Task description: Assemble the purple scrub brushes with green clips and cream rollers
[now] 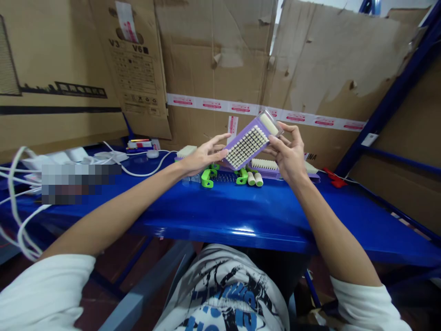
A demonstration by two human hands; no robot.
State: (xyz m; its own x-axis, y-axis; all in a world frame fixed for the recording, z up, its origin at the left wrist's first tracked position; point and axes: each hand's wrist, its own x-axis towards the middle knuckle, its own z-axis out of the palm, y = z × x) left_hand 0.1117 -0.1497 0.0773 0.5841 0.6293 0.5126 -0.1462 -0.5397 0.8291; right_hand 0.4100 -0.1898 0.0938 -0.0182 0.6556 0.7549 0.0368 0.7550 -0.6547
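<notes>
A purple rectangular brush (248,142) with rows of white bristle tufts is held tilted above the blue table (241,216). My right hand (288,154) grips its upper right end, fingers wrapped round it. My left hand (206,155) touches its lower left corner with fingers stretched out. Under the brush on the table lie green plastic pieces (208,177), two small white rolls (255,179) and another purple brush (272,166).
Cardboard sheets (220,69) wall the back of the table. White cables (20,202) and white devices lie at the left, with a small brush (186,151) behind my left hand. A red clip (336,178) lies at the right beside a blue shelf frame (396,92).
</notes>
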